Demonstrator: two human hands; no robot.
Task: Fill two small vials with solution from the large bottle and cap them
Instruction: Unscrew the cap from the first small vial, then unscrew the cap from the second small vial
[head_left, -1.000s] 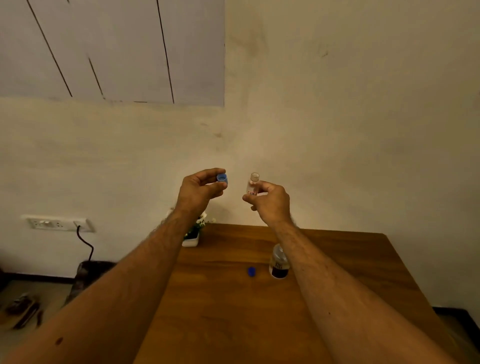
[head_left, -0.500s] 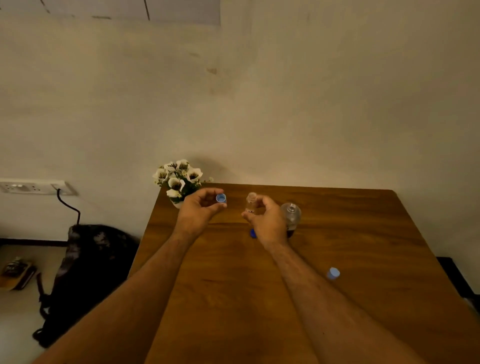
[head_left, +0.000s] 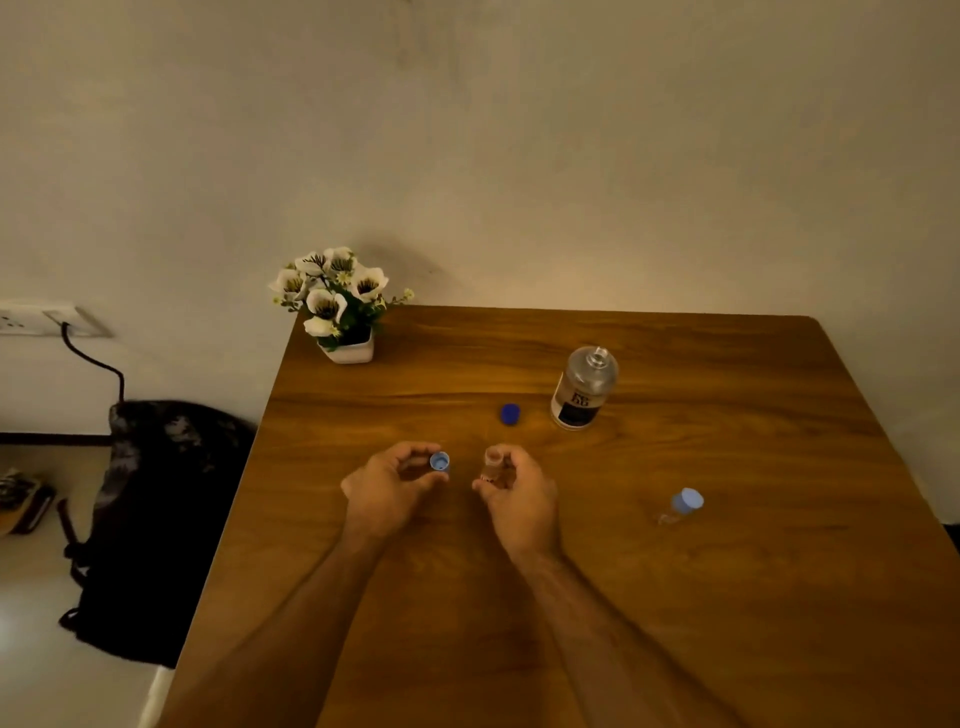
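My left hand (head_left: 387, 488) pinches a small light-blue vial cap (head_left: 439, 461) between thumb and fingers, its hollow side facing the camera. A short gap to the right, my right hand (head_left: 519, 493) grips a small clear vial (head_left: 492, 464), uncapped and upright, just above the table. The large clear bottle (head_left: 584, 387) with a dark label stands uncapped at the back right. Its dark-blue cap (head_left: 510, 413) lies on the table to its left. A second small vial (head_left: 680, 505) with a light-blue cap lies on the table at the right.
The wooden table (head_left: 727, 597) meets the wall at the back. A white pot of artificial flowers (head_left: 337, 304) stands on its back-left corner. A dark bag (head_left: 156, 519) sits on the floor to the left, below a wall socket (head_left: 36, 318) with a cable.
The view has tilted downward and both hands have lowered from in front of the wall to just above the table, still holding the cap and vial. The second vial came into view.
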